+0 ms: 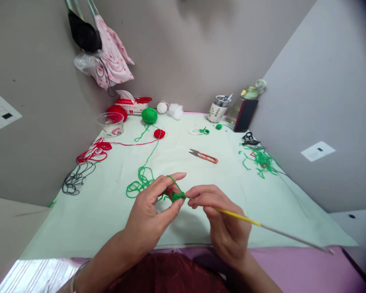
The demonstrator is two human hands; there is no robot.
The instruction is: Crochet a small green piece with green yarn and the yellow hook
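Observation:
A small piece of green crochet [177,197] is pinched between the thumb and fingers of my left hand [149,209]. Green yarn [140,183] runs over the raised index finger from a loose tangle on the table behind. My right hand [224,219] is closed round a long crochet hook [280,232] with a yellow grip and a grey shaft slanting down to the right. The hook's working tip meets the right edge of the green piece, mostly hidden by my fingertips. Beyond the hands lie orange-handled thread snips [203,156].
Green [149,115] and red yarn balls [159,134] sit toward the back. A plastic tub [110,123] and red yarn tangle [96,150] are left. A pen can [218,109], a phone [245,116], a bottle [235,110] and green scraps [264,160] are right.

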